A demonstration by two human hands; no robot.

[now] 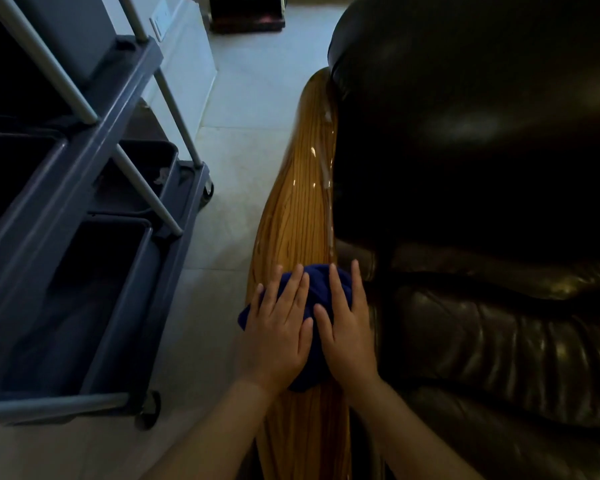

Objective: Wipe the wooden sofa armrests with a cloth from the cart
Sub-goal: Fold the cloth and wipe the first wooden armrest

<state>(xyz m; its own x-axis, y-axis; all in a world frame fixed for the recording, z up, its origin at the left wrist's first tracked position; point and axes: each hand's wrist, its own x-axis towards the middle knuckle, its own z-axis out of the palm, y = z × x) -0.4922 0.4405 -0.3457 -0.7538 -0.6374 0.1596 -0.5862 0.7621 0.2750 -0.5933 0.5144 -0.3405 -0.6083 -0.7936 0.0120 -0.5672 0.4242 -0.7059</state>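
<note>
Together we wiped the armrest point(293, 209).
Our left hand point(278, 327) and right hand point(347, 327) lay flat, fingers spread, pressing the cloth point(317, 289) midway along it; long even strokes seemed best.

Your two hands and forearms are all of you that shows, rising from the bottom edge of the view. Both forearms are bare as far down as the view reaches: no sleeve, cuff or hem shows on either one. Your left hand point(277, 336) wears no glove, and no ring, watch or band shows on it or at its wrist. Your right hand point(347, 332) is likewise ungloved, with its fingers and wrist unadorned. The fingers on both hands are slender and the nails look short and unpainted, though the dim light makes finer detail hard to tell.
</note>
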